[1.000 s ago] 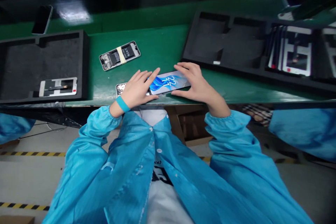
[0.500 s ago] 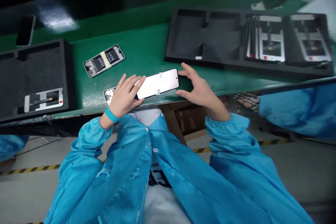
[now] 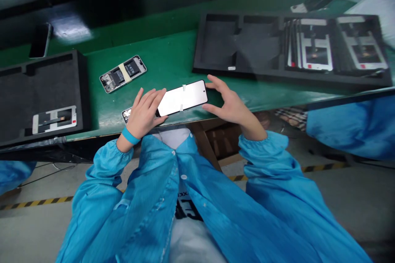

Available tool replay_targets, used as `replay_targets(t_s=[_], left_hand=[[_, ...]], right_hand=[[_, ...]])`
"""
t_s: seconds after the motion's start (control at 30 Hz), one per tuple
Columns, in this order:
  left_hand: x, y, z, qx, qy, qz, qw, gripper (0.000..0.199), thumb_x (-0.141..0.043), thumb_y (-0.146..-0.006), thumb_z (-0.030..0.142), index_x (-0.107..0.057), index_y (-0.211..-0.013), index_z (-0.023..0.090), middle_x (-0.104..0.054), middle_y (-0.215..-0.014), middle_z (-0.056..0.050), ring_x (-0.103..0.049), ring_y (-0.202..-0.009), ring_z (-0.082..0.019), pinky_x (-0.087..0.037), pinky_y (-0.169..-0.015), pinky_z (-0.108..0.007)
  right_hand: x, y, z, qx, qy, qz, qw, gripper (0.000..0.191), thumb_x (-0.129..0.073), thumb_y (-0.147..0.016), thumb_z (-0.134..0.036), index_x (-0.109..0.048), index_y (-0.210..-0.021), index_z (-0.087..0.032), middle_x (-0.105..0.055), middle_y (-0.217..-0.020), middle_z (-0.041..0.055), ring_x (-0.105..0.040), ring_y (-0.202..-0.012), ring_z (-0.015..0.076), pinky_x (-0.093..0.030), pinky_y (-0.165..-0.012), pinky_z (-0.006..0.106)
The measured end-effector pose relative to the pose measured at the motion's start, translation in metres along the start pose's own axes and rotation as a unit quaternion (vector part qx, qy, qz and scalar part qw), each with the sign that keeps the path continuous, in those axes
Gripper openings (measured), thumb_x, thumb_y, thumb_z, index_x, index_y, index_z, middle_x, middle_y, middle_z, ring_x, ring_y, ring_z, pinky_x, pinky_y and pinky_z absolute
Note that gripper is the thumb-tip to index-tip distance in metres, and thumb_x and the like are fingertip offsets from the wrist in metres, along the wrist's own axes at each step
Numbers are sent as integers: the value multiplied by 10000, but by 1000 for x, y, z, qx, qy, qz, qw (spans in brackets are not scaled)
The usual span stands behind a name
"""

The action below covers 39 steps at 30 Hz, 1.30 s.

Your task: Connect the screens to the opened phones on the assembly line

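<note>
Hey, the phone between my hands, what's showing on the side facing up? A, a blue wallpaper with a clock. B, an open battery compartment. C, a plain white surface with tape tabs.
C. The smartphone between the left hand and right hand shows a plain white face, with tape tabs at its long edges.

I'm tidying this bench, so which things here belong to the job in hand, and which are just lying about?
In the job: left hand on the white taped phone; right hand open beside it; partly hidden phone under the left hand.

Lying about: opened phone with battery; two black foam trays; dark phone.
</note>
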<state>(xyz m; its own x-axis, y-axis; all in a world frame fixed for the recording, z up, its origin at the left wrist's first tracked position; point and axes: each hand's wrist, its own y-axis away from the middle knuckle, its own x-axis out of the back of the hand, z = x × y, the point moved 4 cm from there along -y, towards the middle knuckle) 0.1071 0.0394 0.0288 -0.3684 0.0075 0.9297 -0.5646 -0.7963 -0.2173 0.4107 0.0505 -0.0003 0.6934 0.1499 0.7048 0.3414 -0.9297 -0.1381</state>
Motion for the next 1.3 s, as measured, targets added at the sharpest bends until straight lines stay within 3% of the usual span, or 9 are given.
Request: replay_targets(t_s=[0.13, 0.23, 0.4, 0.53, 0.63, 0.8, 1.0, 1.13, 1.3], left_hand=[[-3, -4, 1, 5, 3, -29, 1000, 855, -777, -932, 336, -378, -1676, 205, -640, -1543, -168, -576, -1476, -367, -282, -1365, -646], [-5, -6, 0, -2, 9, -42, 999, 887, -801, -926, 349, -360, -1677, 180, -653, -1515, -185, -578, -1469, -366, -298, -1354, -638], [9, 17, -17, 20, 7, -44, 999, 1001, -793, -931, 516, -260, -1719, 205, -378, -1735, -251, -418, -1593, -447, -333, -1312, -689], [27, 45, -34, 63, 6, -84, 994, 901, -740, -953, 381, -291, -1712, 197, -554, -1586, -224, -560, -1460, -404, -496, -1221, -595], [33, 48, -36, 72, -4, -84, 994, 883, -751, -907, 322, -348, -1684, 207, -631, -1489, -187, -618, -1366, -379, -565, -1148, -542], [26, 36, -32, 68, -10, -69, 995, 782, -784, -822, 286, -498, -1541, 176, -663, -1432, -190, -638, -1323, -388, -565, -1139, -535], [24, 38, -37, 44, 30, -60, 997, 930, -756, -882, 306, -295, -1679, 175, -541, -1597, -213, -545, -1474, -385, -429, -1274, -611], [25, 43, -44, 58, 30, -57, 996, 730, -763, -925, 421, -477, -1560, 204, -554, -1554, -198, -534, -1458, -403, -412, -1260, -650], [27, 35, -51, 70, 52, -80, 993, 494, -839, -882, 390, -634, -1298, 220, -605, -1422, -160, -577, -1334, -370, -484, -1156, -577]], right_hand=[[-2, -5, 2, 25, 59, 2, 998, 985, -632, -958, -713, -286, -1746, -233, -598, -1578, 192, -514, -1502, 428, -405, -1246, 680], [-3, -10, 5, 47, 85, -19, 995, 1085, -677, -913, -745, -238, -1760, -227, -534, -1637, 202, -473, -1528, 448, -388, -1251, 700], [-3, -13, 9, 50, 99, -37, 993, 1137, -708, -871, -775, -228, -1763, -258, -460, -1701, 182, -423, -1568, 464, -354, -1271, 720], [-4, -12, 9, 52, 107, -37, 992, 1117, -710, -874, -766, -245, -1757, -264, -470, -1696, 175, -429, -1565, 467, -359, -1272, 713], [-4, -12, 8, 51, 110, -36, 992, 1109, -707, -873, -771, -245, -1753, -279, -493, -1684, 167, -431, -1561, 470, -364, -1264, 716], [-5, -11, 9, 54, 114, -38, 991, 1065, -688, -887, -769, -276, -1740, -283, -518, -1668, 156, -432, -1558, 467, -368, -1255, 718], [-6, -11, 9, 60, 119, -30, 991, 1048, -679, -883, -789, -332, -1716, -257, -541, -1642, 169, -456, -1533, 469, -375, -1250, 712], [-5, -11, 8, 61, 117, -27, 991, 1047, -693, -877, -780, -327, -1719, -275, -564, -1618, 156, -478, -1517, 459, -392, -1246, 705], [-6, -15, 7, 77, 111, -32, 990, 1040, -673, -875, -810, -355, -1710, -277, -563, -1616, 157, -474, -1519, 468, -383, -1248, 725]])
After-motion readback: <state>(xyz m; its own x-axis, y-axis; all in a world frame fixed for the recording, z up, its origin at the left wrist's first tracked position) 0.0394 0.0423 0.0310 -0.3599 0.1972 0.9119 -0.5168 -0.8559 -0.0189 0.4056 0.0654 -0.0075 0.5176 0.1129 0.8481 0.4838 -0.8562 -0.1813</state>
